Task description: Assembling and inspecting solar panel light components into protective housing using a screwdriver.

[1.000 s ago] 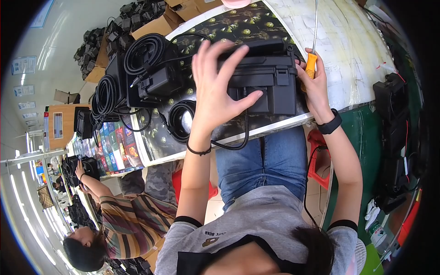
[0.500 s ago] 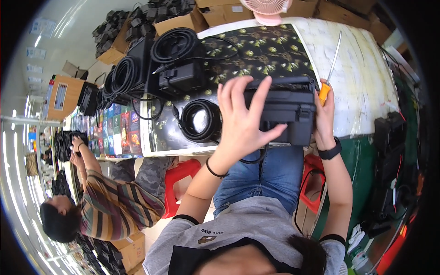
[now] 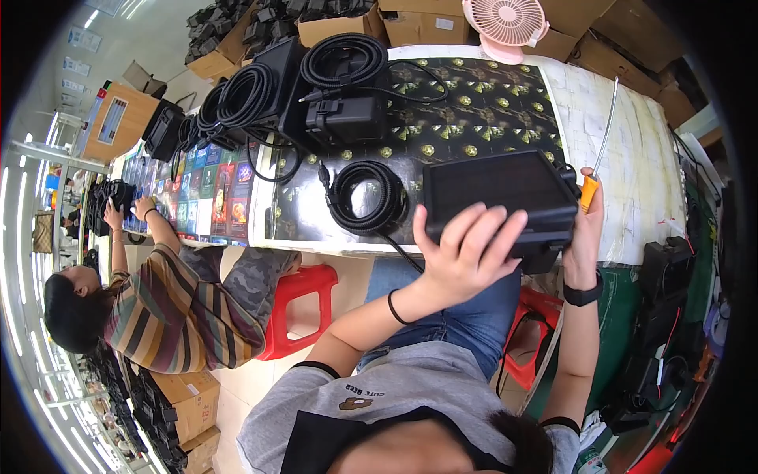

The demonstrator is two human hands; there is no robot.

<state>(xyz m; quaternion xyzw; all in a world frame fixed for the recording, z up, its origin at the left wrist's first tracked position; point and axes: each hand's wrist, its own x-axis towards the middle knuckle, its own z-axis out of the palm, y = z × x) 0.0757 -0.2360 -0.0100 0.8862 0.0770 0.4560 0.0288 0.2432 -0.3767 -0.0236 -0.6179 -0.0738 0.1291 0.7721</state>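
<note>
A black plastic box (image 3: pixel 497 189) with a flat dark panel on top is held tilted at the table's near edge. My left hand (image 3: pixel 470 257) lies on its near side, fingers curved against the edge and the thumb at the left corner. My right hand (image 3: pixel 584 237) grips the box's right end and also holds a screwdriver (image 3: pixel 589 191) with an orange handle, its long shaft pointing up and away. The right fingers are partly hidden behind the box. Left of the box, a coiled black cable (image 3: pixel 365 197) rests on the table, one lead running down toward my lap.
More black boxes (image 3: pixel 347 118) with coiled cables (image 3: pixel 343 59) stand at the back left. A pink fan (image 3: pixel 505 24) is at the far edge, before cardboard boxes (image 3: pixel 426 28). To my left a person in a striped shirt (image 3: pixel 185 316) works beside a red stool (image 3: pixel 304 308).
The box has turned from its latched side to its flat dark panel. My left hand has moved down from its top to its near side. The screwdriver stays in my right hand.
</note>
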